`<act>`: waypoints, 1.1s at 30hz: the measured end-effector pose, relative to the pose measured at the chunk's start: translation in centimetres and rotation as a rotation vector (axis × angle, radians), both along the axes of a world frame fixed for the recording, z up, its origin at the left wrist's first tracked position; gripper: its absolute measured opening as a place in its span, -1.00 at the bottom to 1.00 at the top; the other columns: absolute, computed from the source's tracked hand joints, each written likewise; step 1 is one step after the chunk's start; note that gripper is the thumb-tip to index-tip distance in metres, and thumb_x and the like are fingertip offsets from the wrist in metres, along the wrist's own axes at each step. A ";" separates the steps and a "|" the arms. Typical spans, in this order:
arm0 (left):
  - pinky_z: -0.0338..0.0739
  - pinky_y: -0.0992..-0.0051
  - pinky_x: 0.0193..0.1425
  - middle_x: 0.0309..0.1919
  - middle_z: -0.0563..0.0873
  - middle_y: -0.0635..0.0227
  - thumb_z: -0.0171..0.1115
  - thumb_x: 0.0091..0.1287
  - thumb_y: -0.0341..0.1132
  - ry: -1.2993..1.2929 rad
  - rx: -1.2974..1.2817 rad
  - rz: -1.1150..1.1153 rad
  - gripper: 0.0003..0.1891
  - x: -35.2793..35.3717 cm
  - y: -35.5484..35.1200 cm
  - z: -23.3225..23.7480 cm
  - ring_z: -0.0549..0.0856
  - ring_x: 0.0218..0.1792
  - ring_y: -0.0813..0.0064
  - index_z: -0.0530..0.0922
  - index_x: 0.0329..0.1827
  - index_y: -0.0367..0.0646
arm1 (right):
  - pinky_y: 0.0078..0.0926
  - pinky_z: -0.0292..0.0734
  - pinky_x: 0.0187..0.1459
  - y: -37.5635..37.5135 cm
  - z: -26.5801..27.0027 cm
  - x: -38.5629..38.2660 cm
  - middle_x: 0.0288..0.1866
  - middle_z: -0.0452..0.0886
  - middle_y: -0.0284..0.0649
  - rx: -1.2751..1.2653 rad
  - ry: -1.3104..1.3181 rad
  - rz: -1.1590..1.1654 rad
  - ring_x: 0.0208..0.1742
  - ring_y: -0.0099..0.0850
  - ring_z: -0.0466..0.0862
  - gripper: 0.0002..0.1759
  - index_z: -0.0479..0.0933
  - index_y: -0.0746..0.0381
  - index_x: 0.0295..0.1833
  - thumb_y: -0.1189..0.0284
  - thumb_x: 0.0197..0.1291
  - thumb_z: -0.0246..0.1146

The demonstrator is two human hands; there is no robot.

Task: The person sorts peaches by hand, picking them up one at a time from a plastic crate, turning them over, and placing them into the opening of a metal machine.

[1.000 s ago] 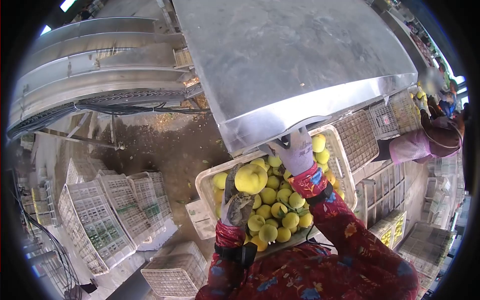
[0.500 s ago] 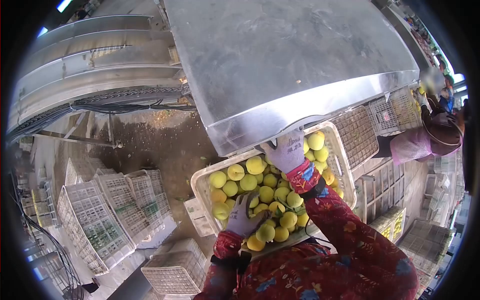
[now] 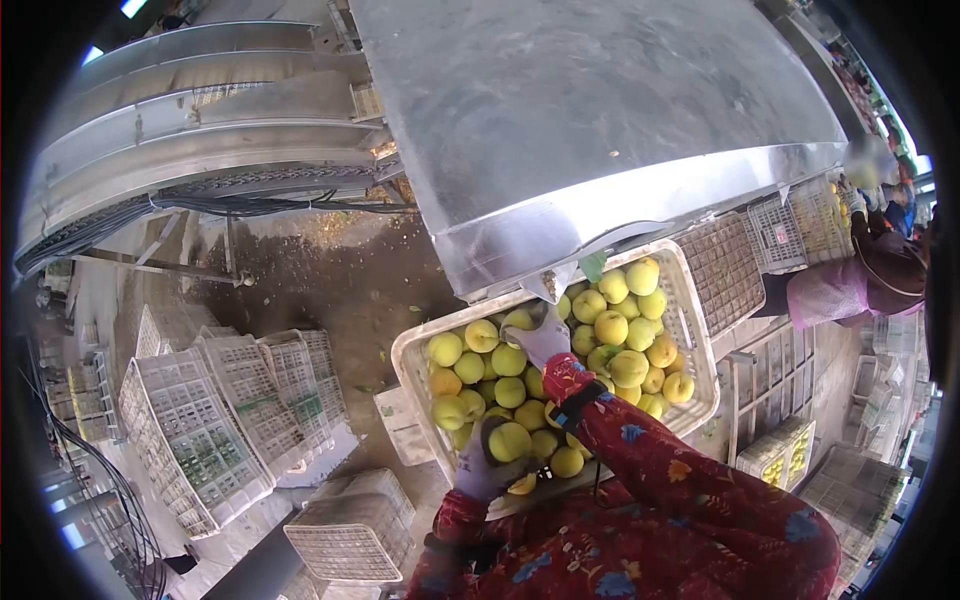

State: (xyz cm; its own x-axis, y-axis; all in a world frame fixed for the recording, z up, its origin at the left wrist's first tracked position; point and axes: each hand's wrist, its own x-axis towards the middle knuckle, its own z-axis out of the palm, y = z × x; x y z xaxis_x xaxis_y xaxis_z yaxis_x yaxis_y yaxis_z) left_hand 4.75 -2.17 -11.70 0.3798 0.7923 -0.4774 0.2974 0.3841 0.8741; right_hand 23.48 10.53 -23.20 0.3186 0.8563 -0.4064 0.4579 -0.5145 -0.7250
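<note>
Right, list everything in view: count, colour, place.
Fruit: many, yellow-green to orange, in crate
Crate: one, off-white, under hands
Leaf: one, green, crate's far edge
Metal table: one, grey, top centre
Rails: several, grey, upper left
Cables: several, black, below rails
Other crates: many, white to brown, left and right
Co-worker: one, pink and brown clothing, right
Sleeves: two, red floral, bottom
Left hand: one, pale glove, against fruit
Right hand: one, pale glove, over crate
</note>
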 end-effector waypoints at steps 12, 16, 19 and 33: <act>0.48 0.07 0.42 0.44 0.36 0.15 0.37 0.12 0.40 -1.037 -0.284 0.518 0.02 3.7 6.7 0.9 0.43 0.42 0.15 0.26 0.48 -0.11 | -0.17 0.51 0.25 -5.1 18.6 3.0 0.36 0.45 0.00 0.544 0.059 0.367 0.33 -0.02 0.50 -0.20 0.42 0.22 0.30 0.35 -0.09 0.60; 0.57 0.17 0.32 0.30 0.52 0.19 0.32 0.21 0.35 -0.975 -0.229 0.619 -0.09 4.2 8.4 0.6 0.56 0.27 0.21 0.32 0.44 -0.14 | -0.11 0.55 0.11 -1.3 18.5 2.6 0.17 0.50 0.05 0.832 -0.324 0.086 0.15 0.05 0.54 -0.28 0.48 0.27 0.15 0.34 -0.16 0.62; 0.62 0.20 0.22 0.25 0.56 0.21 0.29 0.32 0.22 -1.139 -0.265 0.638 -0.22 4.5 9.2 1.9 0.61 0.20 0.28 0.36 0.41 -0.16 | -0.01 0.49 0.08 5.7 13.9 2.6 0.07 0.48 0.15 0.781 -0.470 0.130 0.09 0.10 0.50 -0.26 0.46 0.31 0.14 0.33 -0.18 0.62; 0.56 0.26 0.29 0.31 0.51 0.19 0.17 0.37 -0.54 -1.100 -0.223 0.570 -0.35 5.8 10.6 3.2 0.59 0.23 0.28 0.21 0.53 -0.16 | 0.04 0.29 0.28 -0.1 17.4 2.6 0.22 0.51 0.01 0.680 -0.297 0.390 0.23 0.07 0.46 -0.16 0.39 0.26 0.34 0.25 -0.11 0.50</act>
